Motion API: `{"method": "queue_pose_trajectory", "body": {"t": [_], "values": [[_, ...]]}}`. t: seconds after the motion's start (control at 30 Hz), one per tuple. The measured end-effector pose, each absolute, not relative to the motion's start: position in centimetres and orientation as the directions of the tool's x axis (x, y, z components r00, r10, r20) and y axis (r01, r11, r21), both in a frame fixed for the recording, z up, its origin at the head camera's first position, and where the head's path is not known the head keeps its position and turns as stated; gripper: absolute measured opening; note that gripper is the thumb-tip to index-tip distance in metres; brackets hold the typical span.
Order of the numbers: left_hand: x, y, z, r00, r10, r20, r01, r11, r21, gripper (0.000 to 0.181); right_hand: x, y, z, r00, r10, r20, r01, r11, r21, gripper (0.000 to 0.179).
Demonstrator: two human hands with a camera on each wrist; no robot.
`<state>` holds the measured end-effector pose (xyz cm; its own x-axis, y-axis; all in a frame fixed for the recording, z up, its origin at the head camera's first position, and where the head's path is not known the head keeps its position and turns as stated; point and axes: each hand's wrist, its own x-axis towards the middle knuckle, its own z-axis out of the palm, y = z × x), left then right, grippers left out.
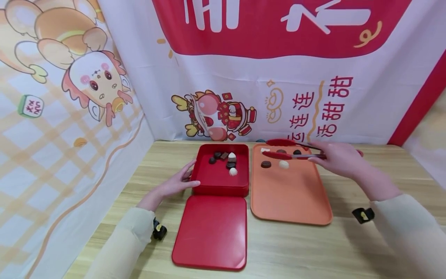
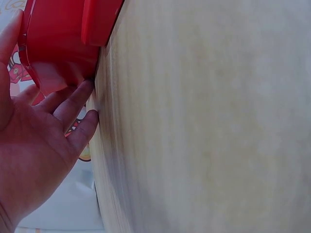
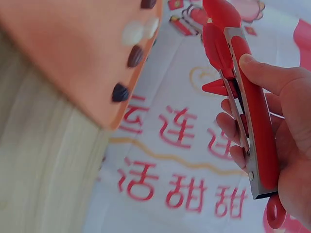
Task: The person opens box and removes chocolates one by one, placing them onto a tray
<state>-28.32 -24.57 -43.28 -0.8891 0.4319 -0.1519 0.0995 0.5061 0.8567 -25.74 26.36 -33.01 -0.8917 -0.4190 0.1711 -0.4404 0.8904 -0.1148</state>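
Observation:
My left hand point(image 1: 175, 184) rests against the left side of an open red box point(image 1: 221, 190), its thumb at the front corner and its fingers reaching along the wall; the left wrist view shows these fingers loosely extended. Inside the box lie several chocolates, among them a white-topped one point(image 1: 232, 157) and a white ridged one point(image 1: 233, 171). With my right hand point(image 1: 339, 158) I grip red-and-metal tongs point(image 3: 260, 126) by the handles. Their red tips hang over the far part of an orange tray point(image 1: 289, 197), slightly apart, with nothing visible between them in the right wrist view.
On the tray several chocolates sit near the far edge, including a round brown one point(image 1: 266, 164) and a white one point(image 1: 283, 165). A red lid point(image 1: 210, 232) lies flat in front of the box. Behind the wooden table point(image 1: 278, 248) hangs a printed cloth point(image 1: 150, 77).

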Motion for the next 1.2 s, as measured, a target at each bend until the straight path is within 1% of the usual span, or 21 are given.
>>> {"method": "queue_pose_trajectory", "body": {"t": [0.33,0.57,0.67,0.87,0.93,1.07,1.2], "values": [[-27.8,-24.6,-43.3,-0.892,0.419,-0.17,0.071,0.5,0.863,0.091,-26.8,20.7,-32.8,-0.836,-0.506,0.214,-0.531,0.843,-0.081,0.062],[-27.9,-24.7,-43.6,-0.893,0.422,-0.158,0.087,0.505,0.859,0.091,-27.3,17.1,-33.0,-0.781,-0.568,0.26,-0.607,0.788,-0.103,0.055],[-27.8,-24.8,-43.5,-0.892,0.42,-0.166,0.08,0.508,0.858,0.091,-27.3,15.5,-33.2,-0.772,-0.584,0.25,-0.621,0.777,-0.101,0.058],[-27.6,-25.1,-43.4,-0.896,0.411,-0.168,0.078,0.517,0.853,0.09,-27.4,12.7,-34.0,-0.727,-0.643,0.241,-0.669,0.743,-0.035,0.061],[-27.7,-25.2,-43.4,-0.897,0.41,-0.168,0.078,0.519,0.851,0.091,-27.5,12.0,-34.3,-0.723,-0.654,0.223,-0.675,0.738,-0.026,0.062],[-28.0,-25.1,-43.6,-0.894,0.418,-0.162,0.09,0.521,0.849,0.09,-27.7,10.9,-34.7,-0.743,-0.649,0.166,-0.662,0.749,-0.034,0.064],[-28.3,-24.8,-43.6,-0.895,0.423,-0.143,0.11,0.52,0.847,0.089,-27.9,10.3,-34.7,-0.751,-0.643,0.148,-0.654,0.756,-0.035,0.067]]}}
